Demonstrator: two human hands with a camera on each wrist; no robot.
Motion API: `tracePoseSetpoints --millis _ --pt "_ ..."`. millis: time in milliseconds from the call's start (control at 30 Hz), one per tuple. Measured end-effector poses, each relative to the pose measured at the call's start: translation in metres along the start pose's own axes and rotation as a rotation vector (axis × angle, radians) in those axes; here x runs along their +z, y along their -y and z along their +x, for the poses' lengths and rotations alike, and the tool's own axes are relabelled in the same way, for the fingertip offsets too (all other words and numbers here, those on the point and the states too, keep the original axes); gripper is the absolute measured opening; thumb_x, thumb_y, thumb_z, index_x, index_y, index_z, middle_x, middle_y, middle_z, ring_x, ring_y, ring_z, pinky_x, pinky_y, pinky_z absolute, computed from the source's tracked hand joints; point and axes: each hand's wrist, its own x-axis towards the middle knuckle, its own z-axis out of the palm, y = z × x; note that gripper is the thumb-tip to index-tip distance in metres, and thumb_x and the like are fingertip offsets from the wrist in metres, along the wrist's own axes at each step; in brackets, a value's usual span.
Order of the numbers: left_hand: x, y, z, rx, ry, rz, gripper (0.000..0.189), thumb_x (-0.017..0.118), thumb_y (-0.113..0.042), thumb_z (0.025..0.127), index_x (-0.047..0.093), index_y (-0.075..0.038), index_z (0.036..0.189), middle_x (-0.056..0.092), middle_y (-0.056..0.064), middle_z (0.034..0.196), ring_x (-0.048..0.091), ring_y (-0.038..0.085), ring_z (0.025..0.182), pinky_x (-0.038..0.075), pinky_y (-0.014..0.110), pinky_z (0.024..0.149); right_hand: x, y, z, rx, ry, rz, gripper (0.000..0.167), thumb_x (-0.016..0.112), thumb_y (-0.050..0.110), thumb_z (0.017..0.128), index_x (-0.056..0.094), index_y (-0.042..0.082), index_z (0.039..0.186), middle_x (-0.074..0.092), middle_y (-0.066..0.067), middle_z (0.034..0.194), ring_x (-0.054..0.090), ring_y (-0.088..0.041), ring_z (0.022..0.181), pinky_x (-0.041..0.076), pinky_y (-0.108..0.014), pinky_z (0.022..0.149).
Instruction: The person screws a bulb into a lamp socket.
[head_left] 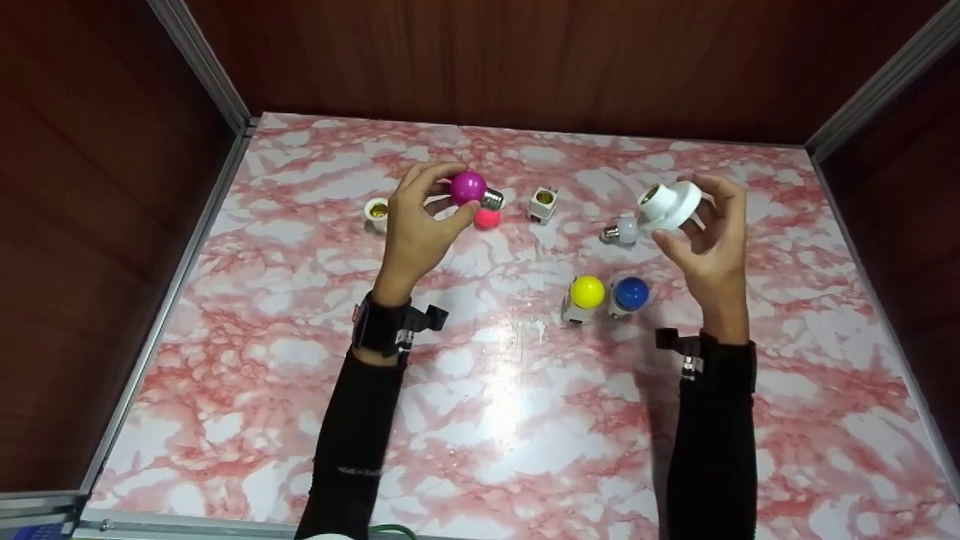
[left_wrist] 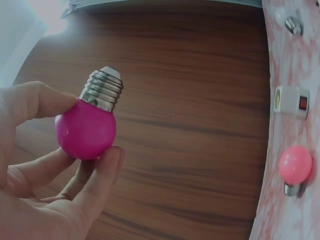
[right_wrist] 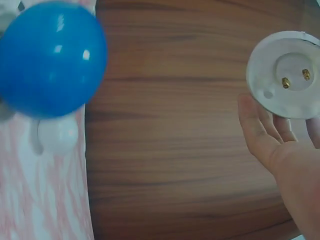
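Observation:
My left hand (head_left: 420, 225) pinches a magenta light bulb (head_left: 468, 187) by its round globe, above the table. In the left wrist view the bulb's metal screw base (left_wrist: 102, 90) points up and away from the fingers. On the other side, my right hand (head_left: 716, 240) holds a white round lamp holder (head_left: 679, 206) by the rim of its disc. Its socket mouth faces left, toward the bulb, and the two are well apart. The right wrist view shows the holder's back (right_wrist: 285, 75), with two brass screws.
A pink bulb (head_left: 487, 218) lies below the magenta one. Nearby stand a switched plug socket (head_left: 543, 205) and a white holder (head_left: 376, 213). A white bulb (head_left: 622, 231) lies near my right hand. Yellow (head_left: 587, 292) and blue (head_left: 631, 293) bulbs sit in sockets. Wooden walls (head_left: 525, 67) enclose the marbled table.

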Motion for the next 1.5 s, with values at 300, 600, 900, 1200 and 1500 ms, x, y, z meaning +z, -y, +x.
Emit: tracePoseSetpoints --millis 300,600,900,1200,1500 --pt "0.012 -0.005 -0.004 -0.01 0.106 -0.072 0.051 0.089 -0.011 0.086 0.067 0.004 0.129 0.073 0.018 0.128 0.074 0.024 0.114 0.067 0.03 0.097 0.02 -0.005 -0.002 -0.04 0.141 -0.028 0.067 0.073 -0.019 0.08 0.052 -0.008 0.143 0.061 -0.017 0.145 0.065 -0.024 0.129 0.057 -0.028 0.112" --pt "0.026 -0.005 -0.008 0.048 0.156 -0.07 0.051 0.092 -0.014 0.083 0.069 0.003 0.125 0.074 0.017 0.121 0.075 0.018 0.101 0.066 0.025 0.083 0.037 -0.007 -0.006 -0.009 0.262 -0.048 0.067 0.076 -0.014 0.086 0.052 -0.007 0.148 0.061 -0.014 0.149 0.065 -0.024 0.131 0.057 -0.029 0.114" --pt "0.036 -0.006 -0.013 0.053 0.202 -0.114 0.052 0.092 -0.012 0.083 0.068 0.002 0.127 0.074 0.018 0.122 0.075 0.02 0.1 0.067 0.033 0.089 0.047 -0.007 -0.01 0.018 0.305 -0.02 0.067 0.075 -0.011 0.089 0.051 -0.005 0.151 0.059 -0.017 0.152 0.062 -0.025 0.136 0.057 -0.03 0.115" --pt "0.042 -0.003 -0.015 0.044 0.213 -0.124 0.052 0.093 -0.013 0.082 0.068 0.002 0.125 0.074 0.017 0.121 0.075 0.02 0.1 0.067 0.032 0.09 0.053 -0.008 -0.012 0.04 0.323 -0.005 0.067 0.075 -0.01 0.09 0.05 -0.005 0.152 0.061 -0.013 0.149 0.063 -0.025 0.134 0.058 -0.03 0.112" --pt "0.047 -0.002 -0.017 0.062 0.203 -0.13 0.054 0.093 -0.011 0.081 0.068 0.004 0.126 0.074 0.019 0.122 0.076 0.022 0.101 0.068 0.032 0.089 0.056 -0.012 -0.012 0.105 0.31 0.002 0.065 0.072 -0.008 0.091 0.05 -0.002 0.152 0.063 -0.011 0.145 0.065 -0.023 0.132 0.058 -0.028 0.112"
